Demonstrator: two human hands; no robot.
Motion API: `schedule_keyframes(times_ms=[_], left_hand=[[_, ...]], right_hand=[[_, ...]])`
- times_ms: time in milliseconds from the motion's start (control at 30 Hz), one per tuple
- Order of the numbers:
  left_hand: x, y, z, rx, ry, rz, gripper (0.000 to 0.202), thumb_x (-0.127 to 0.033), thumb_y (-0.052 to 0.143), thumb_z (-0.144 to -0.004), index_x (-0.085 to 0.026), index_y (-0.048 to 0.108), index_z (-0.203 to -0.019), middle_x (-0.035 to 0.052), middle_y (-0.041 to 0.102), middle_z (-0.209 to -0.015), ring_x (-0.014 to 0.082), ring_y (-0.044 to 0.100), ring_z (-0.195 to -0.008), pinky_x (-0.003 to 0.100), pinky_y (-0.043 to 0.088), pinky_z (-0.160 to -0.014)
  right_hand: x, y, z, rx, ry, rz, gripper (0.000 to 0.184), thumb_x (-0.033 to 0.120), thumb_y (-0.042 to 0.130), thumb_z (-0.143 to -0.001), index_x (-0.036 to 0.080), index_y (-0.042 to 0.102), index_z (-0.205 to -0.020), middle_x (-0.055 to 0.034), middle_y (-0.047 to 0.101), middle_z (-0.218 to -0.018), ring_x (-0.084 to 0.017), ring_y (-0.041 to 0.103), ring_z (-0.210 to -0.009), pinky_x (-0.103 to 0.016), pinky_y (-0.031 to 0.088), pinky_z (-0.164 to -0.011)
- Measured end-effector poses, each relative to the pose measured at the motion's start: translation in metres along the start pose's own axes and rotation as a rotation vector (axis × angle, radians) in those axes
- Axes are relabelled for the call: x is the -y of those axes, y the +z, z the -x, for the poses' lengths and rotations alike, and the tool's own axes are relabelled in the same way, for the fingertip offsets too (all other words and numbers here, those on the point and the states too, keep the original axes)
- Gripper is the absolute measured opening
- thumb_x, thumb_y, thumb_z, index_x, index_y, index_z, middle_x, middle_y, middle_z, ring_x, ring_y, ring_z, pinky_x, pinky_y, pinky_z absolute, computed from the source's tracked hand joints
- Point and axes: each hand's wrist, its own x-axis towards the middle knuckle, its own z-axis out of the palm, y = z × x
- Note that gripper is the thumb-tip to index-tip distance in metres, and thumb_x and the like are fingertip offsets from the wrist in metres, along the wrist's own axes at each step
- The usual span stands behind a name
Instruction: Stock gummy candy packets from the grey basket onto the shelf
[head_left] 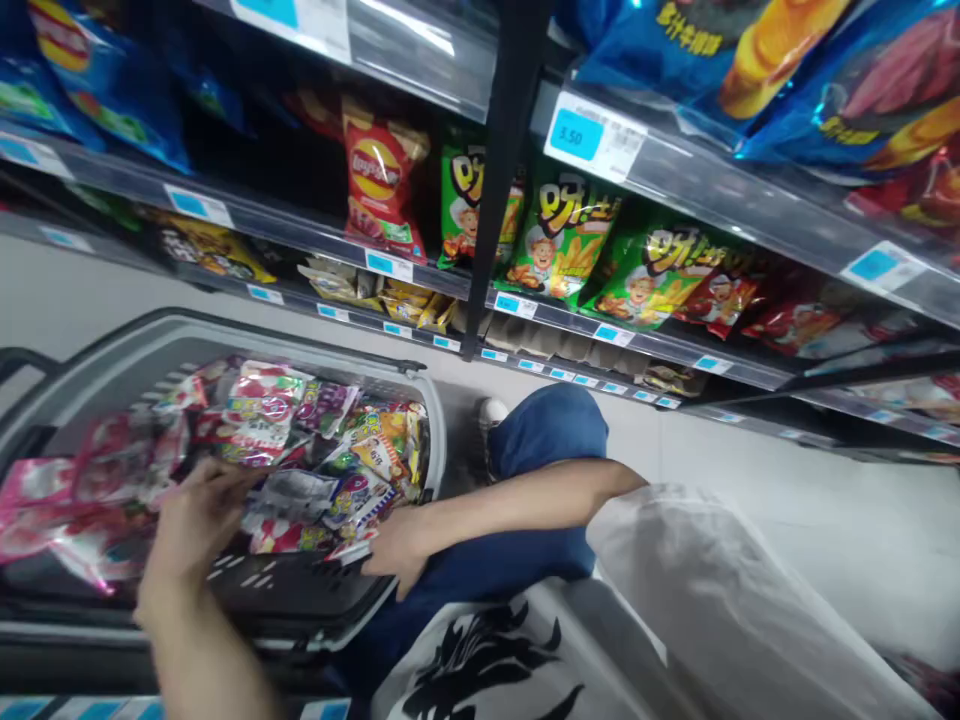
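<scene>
A grey shopping basket [437,425] stands on the floor at the left, filled with colourful snack packets [262,400]. Over the middle of the pile is my left hand [201,515], its fingers bent and pressed together. What lies between those fingertips is hidden and blurred. Near the basket's right end, my right hand [405,550] grips a small white and red snack packet [352,548] by its edge. Pink glossy packaging [45,510] fills the basket's left side, close to my left hand. A silvery packet [296,495] lies between the two hands.
Shelves run along the far side, with green chip bags [562,235], a red chip bag [382,180] and blue bags [690,60]. A dark shelf post [504,150] stands between sections. My bent knee [551,420] is right of the basket, on a pale floor [637,430].
</scene>
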Motion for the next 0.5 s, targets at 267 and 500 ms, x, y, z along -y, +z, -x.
schedule_keyframes(times_ms=[267, 500], left_hand=[[0.004, 0.007, -0.017, -0.075, 0.014, -0.078, 0.019, -0.035, 0.051, -0.083, -0.031, 0.069, -0.082, 0.0013, 0.067, -0.094, 0.0262, 0.067, -0.09, 0.039, 0.055, -0.079], [-0.027, -0.001, -0.016, -0.167, -0.076, 0.175, 0.019, -0.03, 0.054, -0.082, -0.021, 0.07, -0.079, 0.0068, 0.073, -0.097, 0.0234, 0.068, -0.097, 0.037, 0.053, -0.093]], right_hand=[[0.005, -0.001, -0.007, 0.03, 0.04, -0.015, 0.017, 0.034, 0.083, -0.085, 0.022, 0.071, -0.084, -0.0056, 0.078, -0.105, -0.03, 0.073, -0.101, -0.046, 0.064, -0.081], [0.001, 0.013, -0.013, -0.135, 0.122, -0.071, 0.029, 0.035, 0.094, -0.072, 0.021, 0.069, -0.076, -0.007, 0.078, -0.094, -0.034, 0.073, -0.098, -0.053, 0.061, -0.089]])
